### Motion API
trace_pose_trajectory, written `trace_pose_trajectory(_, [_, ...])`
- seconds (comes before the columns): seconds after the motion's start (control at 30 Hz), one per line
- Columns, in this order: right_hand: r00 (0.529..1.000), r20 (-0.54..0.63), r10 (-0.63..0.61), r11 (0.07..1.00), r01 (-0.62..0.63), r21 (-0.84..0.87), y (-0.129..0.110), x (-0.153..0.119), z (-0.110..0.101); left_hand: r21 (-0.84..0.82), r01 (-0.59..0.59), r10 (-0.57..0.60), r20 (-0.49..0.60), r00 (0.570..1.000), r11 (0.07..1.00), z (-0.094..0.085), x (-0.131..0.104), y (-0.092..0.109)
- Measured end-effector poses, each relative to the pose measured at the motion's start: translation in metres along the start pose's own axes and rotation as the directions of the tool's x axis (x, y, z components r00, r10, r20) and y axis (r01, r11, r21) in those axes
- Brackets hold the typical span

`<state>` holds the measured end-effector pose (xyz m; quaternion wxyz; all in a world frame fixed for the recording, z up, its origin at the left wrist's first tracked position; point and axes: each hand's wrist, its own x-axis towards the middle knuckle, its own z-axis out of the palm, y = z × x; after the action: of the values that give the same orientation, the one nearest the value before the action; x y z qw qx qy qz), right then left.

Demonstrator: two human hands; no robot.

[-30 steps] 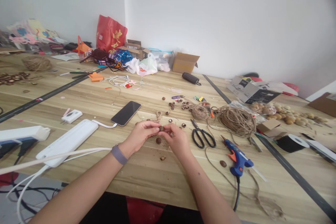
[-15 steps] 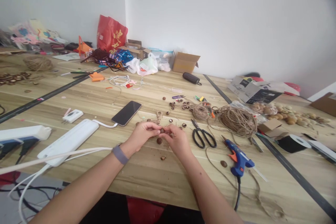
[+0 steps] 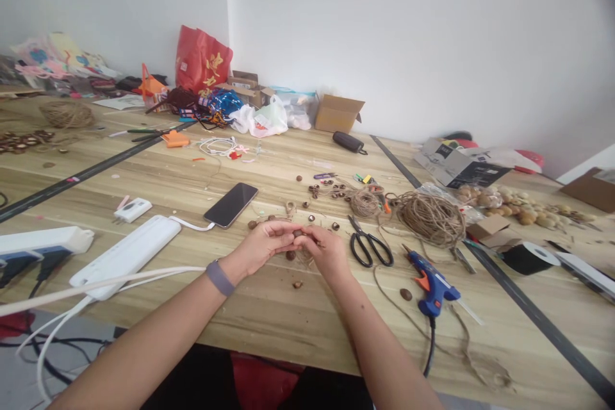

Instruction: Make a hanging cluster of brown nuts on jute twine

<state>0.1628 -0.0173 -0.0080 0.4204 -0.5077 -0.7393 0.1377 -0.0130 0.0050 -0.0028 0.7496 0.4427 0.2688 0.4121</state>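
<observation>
My left hand and my right hand meet over the front of the table, fingertips pinched together. Between them they grip a small brown nut shell, partly covered by the fingers. Just below the fingers another brown nut lies on the wood, and a broken shell piece sits closer to the front edge. Several small shells lie beyond my hands, one of them a shell with a pale opening. Right of my right hand rest black-handled scissors.
A blue glue gun lies at right, its cable running off the front edge. Behind it are a large twine coil and a smaller twine ball. At left are a phone on a cable and a white power strip.
Both hands stay together at the same place. The nut shell between the fingertips has been turned and raised slightly, and it shows more above the fingers. The view has shifted a little.
</observation>
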Motion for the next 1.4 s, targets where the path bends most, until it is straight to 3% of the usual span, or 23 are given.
trace_pose_trajectory(0.1, [1.000, 0.002, 0.006, 0.999, -0.006, 0.036, -0.001, 0.001, -0.001, -0.017, -0.015, 0.015, 0.007, 1.000, 1.000, -0.001, 0.001, 0.000])
trace_pose_trajectory(0.33, [0.994, -0.097, -0.041, 0.993, 0.051, 0.106, -0.006, 0.002, 0.000, -0.108, -0.013, -0.001, -0.130, 0.992, 0.994, 0.000, 0.002, 0.004])
trace_pose_trajectory(0.63, [0.985, -0.169, 0.019, 0.978, 0.016, 0.206, -0.009, -0.002, 0.013, 0.016, -0.051, 0.052, -0.169, 0.984, 0.999, 0.002, 0.001, 0.000])
trace_pose_trajectory(0.8, [0.987, -0.161, -0.007, 0.968, 0.047, 0.246, -0.009, -0.003, 0.012, 0.058, -0.061, 0.069, -0.149, 0.986, 0.996, 0.002, 0.001, 0.001])
trace_pose_trajectory(1.1, [0.971, -0.201, -0.130, 0.979, 0.157, 0.127, -0.011, -0.003, 0.013, 0.145, -0.111, 0.133, -0.150, 0.980, 0.983, 0.002, 0.001, 0.003])
trace_pose_trajectory(1.27, [0.975, -0.157, -0.159, 0.981, 0.173, 0.084, -0.012, -0.003, 0.013, -0.006, -0.062, 0.061, -0.137, 0.989, 0.998, -0.002, 0.002, 0.002])
trace_pose_trajectory(1.4, [0.983, -0.137, -0.123, 0.987, 0.135, 0.082, -0.011, -0.003, 0.012, -0.006, -0.054, 0.052, -0.185, 0.981, 0.999, -0.004, 0.004, 0.000])
